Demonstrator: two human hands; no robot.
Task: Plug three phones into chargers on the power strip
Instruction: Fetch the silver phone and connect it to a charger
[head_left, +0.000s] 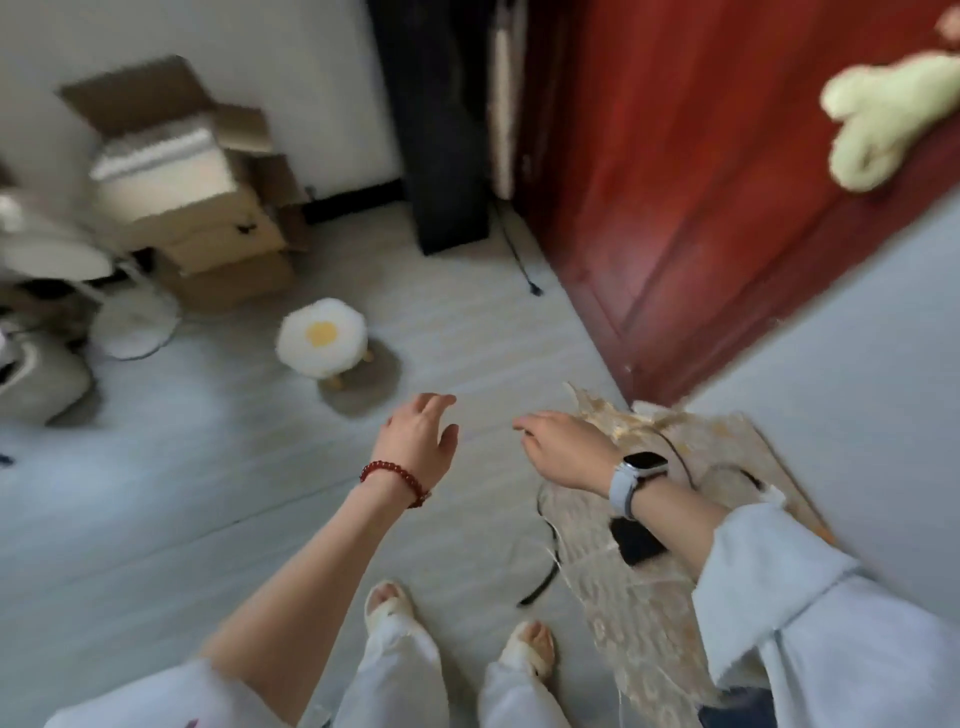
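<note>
the person stands on a pale floor (208, 493), both hands out in front at the lower centre of the frame. the left hand (415, 441), with a red bead bracelet (395, 480) at the wrist, is loose with fingers spread and holds nothing. the right hand (563, 449), with a watch (641, 467) on the wrist, also looks empty, its fingers relaxed and pointing left, though the picture is smeared by motion.

the main risk, as a judgement, is footing and tangling: a dark cable (545, 571) loops off the edge of the patterned cloth (623, 623) just beside the sandalled feet, and a careless step could snag it and drag whatever it is joined to. the blur also suggests haste, which could make a reach go wide.

of the task's things, only a dark flat object (636, 540), possibly a phone or charger, shows on the cloth at lower right, partly hidden under the right forearm. thin dark cables (680, 467) curl on the cloth near it. no power strip can be made out.
</note>
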